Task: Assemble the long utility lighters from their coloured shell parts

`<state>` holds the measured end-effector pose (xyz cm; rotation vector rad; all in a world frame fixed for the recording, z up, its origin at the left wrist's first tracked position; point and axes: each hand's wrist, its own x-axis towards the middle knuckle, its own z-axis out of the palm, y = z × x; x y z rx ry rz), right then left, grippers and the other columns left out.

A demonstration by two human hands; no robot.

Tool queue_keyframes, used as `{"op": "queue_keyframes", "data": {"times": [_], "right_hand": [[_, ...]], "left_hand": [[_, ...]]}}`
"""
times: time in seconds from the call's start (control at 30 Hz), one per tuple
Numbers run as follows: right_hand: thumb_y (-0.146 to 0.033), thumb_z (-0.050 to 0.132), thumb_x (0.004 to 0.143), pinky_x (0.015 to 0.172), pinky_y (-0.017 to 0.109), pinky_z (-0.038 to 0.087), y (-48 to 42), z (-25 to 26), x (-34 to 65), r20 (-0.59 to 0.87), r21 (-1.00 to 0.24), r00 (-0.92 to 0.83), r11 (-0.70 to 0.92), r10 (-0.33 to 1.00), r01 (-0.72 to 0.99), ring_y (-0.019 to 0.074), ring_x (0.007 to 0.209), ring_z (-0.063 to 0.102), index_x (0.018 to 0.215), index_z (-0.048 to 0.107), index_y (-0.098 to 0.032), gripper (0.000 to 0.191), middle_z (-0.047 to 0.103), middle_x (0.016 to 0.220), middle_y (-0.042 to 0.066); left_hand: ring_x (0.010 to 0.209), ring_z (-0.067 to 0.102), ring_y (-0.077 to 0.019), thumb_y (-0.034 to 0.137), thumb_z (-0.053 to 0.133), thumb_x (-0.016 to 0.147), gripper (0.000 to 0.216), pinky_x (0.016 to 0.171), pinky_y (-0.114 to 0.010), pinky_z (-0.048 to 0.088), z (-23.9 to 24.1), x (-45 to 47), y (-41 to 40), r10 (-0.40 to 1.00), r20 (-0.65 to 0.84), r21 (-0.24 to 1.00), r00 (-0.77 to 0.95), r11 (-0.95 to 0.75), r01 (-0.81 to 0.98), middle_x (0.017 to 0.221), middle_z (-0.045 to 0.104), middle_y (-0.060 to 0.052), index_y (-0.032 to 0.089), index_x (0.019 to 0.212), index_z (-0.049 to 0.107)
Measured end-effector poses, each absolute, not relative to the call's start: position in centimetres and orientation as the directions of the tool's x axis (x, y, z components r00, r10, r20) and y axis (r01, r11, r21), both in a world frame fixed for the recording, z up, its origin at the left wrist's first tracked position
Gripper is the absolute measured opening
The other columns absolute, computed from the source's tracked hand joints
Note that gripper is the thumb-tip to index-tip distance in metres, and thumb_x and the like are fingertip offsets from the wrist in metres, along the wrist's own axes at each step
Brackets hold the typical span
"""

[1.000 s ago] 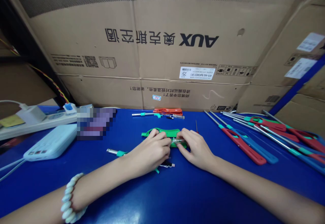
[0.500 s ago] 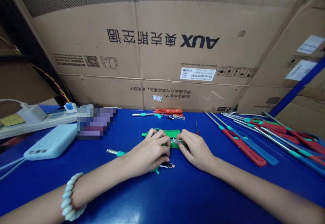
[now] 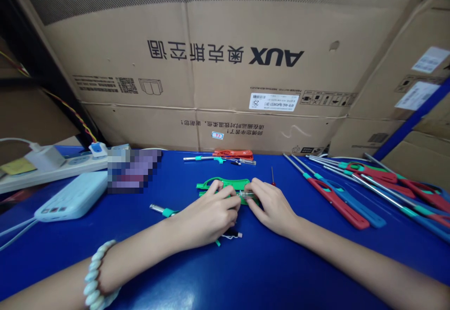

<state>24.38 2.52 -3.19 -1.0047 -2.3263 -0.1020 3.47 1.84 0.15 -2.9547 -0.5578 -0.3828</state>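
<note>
A green plastic lighter shell (image 3: 225, 185) lies on the blue table (image 3: 253, 272). My left hand (image 3: 211, 214) rests over its left part with fingers curled onto it. My right hand (image 3: 272, 207) pinches a small clear tube (image 3: 247, 194) at the shell's right end. Under my left hand a metal rod with a teal collar (image 3: 161, 210) sticks out to the left. A small black wired part (image 3: 234, 234) lies just below that hand.
Finished red and blue long-nozzle lighters (image 3: 337, 195) lie at the right. A red shell with a metal rod (image 3: 225, 156) lies at the back. A white power bank (image 3: 72, 197) and power strip (image 3: 52, 167) sit at the left. Cardboard boxes (image 3: 225, 61) wall the back.
Both hands shifted only slightly over the green shell. The small black wired part now shows a little lower and more to the right below my left hand.
</note>
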Motion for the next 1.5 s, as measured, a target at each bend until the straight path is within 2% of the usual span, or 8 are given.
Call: {"op": "queue_keyframes", "data": {"times": [0.17, 0.27, 0.43, 0.53, 0.67, 1.27, 1.5], "right_hand": [[-0.017, 0.041, 0.091, 0.061, 0.029, 0.040, 2.5, -3.3, 24.4, 0.547, -0.139, -0.537, 0.702, 0.643, 0.698, 0.0187, 0.067, 0.052, 0.091, 0.051, -0.018, 0.010, 0.056, 0.081, 0.006], [-0.019, 0.041, 0.092, 0.062, 0.029, 0.040, 2.4, -3.2, 24.4, 0.543, -0.156, -0.535, 0.704, 0.647, 0.693, 0.0184, 0.068, 0.052, 0.091, 0.051, -0.018, 0.010, 0.056, 0.081, 0.005], [-0.028, 0.042, 0.095, 0.064, 0.029, 0.040, 2.3, -2.9, 24.5, 0.533, -0.164, -0.553, 0.719, 0.640, 0.675, 0.0182, 0.071, 0.053, 0.094, 0.052, -0.018, 0.015, 0.057, 0.085, 0.005], [-0.028, 0.038, 0.097, 0.065, 0.029, 0.040, 2.3, -2.8, 24.5, 0.529, -0.143, -0.564, 0.722, 0.634, 0.677, 0.0182, 0.072, 0.053, 0.094, 0.054, -0.018, 0.019, 0.057, 0.085, 0.006], [-0.031, 0.040, 0.097, 0.065, 0.029, 0.040, 2.4, -3.0, 24.6, 0.523, -0.127, -0.570, 0.720, 0.633, 0.682, 0.0179, 0.073, 0.053, 0.096, 0.056, -0.017, 0.021, 0.057, 0.087, 0.006], [-0.032, 0.038, 0.098, 0.064, 0.028, 0.037, 2.4, -3.0, 24.6, 0.555, -0.088, -0.609, 0.768, 0.567, 0.634, 0.0169, 0.071, 0.051, 0.094, 0.058, -0.017, 0.025, 0.056, 0.084, 0.005], [-0.031, 0.039, 0.098, 0.061, 0.028, 0.036, 2.4, -3.1, 24.4, 0.592, 0.002, -0.632, 0.784, 0.500, 0.621, 0.0167, 0.066, 0.049, 0.090, 0.060, -0.015, 0.027, 0.057, 0.079, 0.005]], "left_hand": [[0.091, 0.048, -0.0221, 0.011, 0.053, 0.089, 0.016, 0.083, -0.038, 0.028, 0.5, 3.5, 1.6, 0.346, 0.234, -0.030, 0.909, -0.931, 0.363, 0.085, 0.060, -0.005, 0.015, 0.075, 0.059], [0.088, 0.048, -0.0203, 0.011, 0.052, 0.089, 0.013, 0.080, -0.035, 0.030, 0.3, 3.4, 2.1, 0.458, 0.256, 0.134, 0.851, -0.889, 0.438, 0.084, 0.060, -0.003, 0.015, 0.078, 0.058], [0.083, 0.051, -0.0172, 0.017, 0.050, 0.092, 0.011, 0.080, -0.032, 0.034, -0.5, 3.1, 3.3, 0.689, 0.305, 0.463, 0.658, -0.711, 0.529, 0.083, 0.061, 0.000, 0.017, 0.084, 0.057], [0.081, 0.053, -0.0174, 0.020, 0.051, 0.092, 0.013, 0.076, -0.031, 0.037, -0.7, 3.1, 3.5, 0.755, 0.313, 0.576, 0.576, -0.633, 0.517, 0.082, 0.062, 0.000, 0.017, 0.082, 0.058], [0.082, 0.055, -0.0178, 0.019, 0.056, 0.089, 0.011, 0.075, -0.030, 0.040, -0.7, 3.4, 3.3, 0.781, 0.319, 0.658, 0.536, -0.590, 0.468, 0.082, 0.064, 0.000, 0.017, 0.081, 0.062], [0.082, 0.053, -0.0189, 0.020, 0.056, 0.088, 0.013, 0.079, -0.032, 0.035, -1.0, 3.9, 2.9, 0.817, 0.334, 0.684, 0.471, -0.553, 0.475, 0.079, 0.063, 0.000, 0.018, 0.076, 0.060], [0.081, 0.051, -0.0184, 0.018, 0.055, 0.088, 0.015, 0.077, -0.032, 0.033, -1.1, 4.1, 2.6, 0.791, 0.377, 0.634, 0.482, -0.600, 0.488, 0.076, 0.062, 0.001, 0.018, 0.074, 0.058]]}}
